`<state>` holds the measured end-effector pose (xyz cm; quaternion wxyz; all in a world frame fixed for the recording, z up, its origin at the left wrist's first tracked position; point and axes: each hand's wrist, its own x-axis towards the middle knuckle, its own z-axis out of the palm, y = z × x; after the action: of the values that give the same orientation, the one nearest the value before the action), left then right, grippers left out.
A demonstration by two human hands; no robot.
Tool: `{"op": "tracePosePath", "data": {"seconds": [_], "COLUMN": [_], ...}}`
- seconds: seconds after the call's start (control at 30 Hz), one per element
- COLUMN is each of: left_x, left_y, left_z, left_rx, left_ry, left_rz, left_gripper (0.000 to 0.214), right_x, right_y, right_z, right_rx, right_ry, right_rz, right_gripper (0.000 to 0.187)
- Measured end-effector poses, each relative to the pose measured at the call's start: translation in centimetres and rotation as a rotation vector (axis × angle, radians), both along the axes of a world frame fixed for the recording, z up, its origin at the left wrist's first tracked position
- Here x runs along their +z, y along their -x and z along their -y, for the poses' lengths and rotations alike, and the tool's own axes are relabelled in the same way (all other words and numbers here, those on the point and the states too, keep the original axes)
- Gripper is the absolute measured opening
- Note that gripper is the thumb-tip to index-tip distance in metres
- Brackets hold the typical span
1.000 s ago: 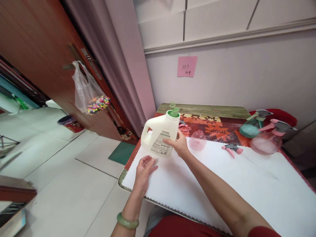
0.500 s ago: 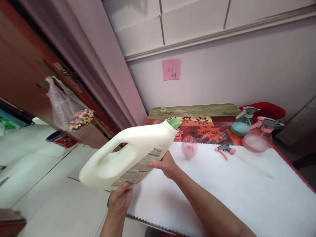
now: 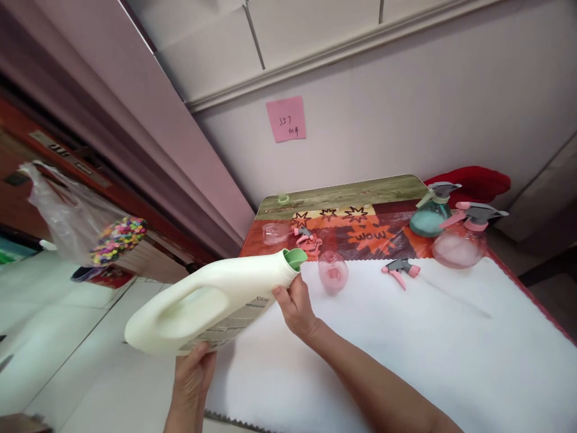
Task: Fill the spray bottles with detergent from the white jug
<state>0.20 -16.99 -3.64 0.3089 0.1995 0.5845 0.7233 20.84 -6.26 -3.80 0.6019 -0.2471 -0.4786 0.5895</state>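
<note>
A big cream-white detergent jug (image 3: 211, 300) with a built-in handle lies tilted in the air, its uncapped mouth with a green pouring spout (image 3: 294, 258) to the right. My left hand (image 3: 193, 367) is closed around its lower end from below. Close behind the spout, my right hand (image 3: 295, 304) grips the neck end, thumb on the near side. Right of the spout, a pink see-through bottle (image 3: 333, 273) without its top stands on the white cloth. A grey and pink spray head (image 3: 400, 269) with a thin tube lies farther right.
Two spray bottles, one green (image 3: 429, 216) and one pink (image 3: 460, 243), stand at the table's right back. A clear pink bottle (image 3: 276, 233) and small spray head (image 3: 303, 233) lie at the back left, near a green cap (image 3: 283, 198). A plastic bag (image 3: 67, 222) hangs on the door.
The view has shifted, and the jug sits lower and nearer to level, its spout left of the pink bottle. My right hand has moved up to the neck. The bottle and spray head behind now show.
</note>
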Motion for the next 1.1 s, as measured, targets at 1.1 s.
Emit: {"op": "tracePosePath", "data": {"seconds": [1.1], "left_x": [4.1], "left_y": [-1.5], "left_z": [-3.3], "left_rx": [-0.181], "left_ry": [-0.028], "left_rz": [-0.137], "left_gripper": [0.077], "right_x": [0.0], "right_y": [-0.4], "right_z": [-1.6], "right_rx": [-0.166], "right_ry": [0.249], "right_rz": [-0.259], "right_gripper": [0.048]}}
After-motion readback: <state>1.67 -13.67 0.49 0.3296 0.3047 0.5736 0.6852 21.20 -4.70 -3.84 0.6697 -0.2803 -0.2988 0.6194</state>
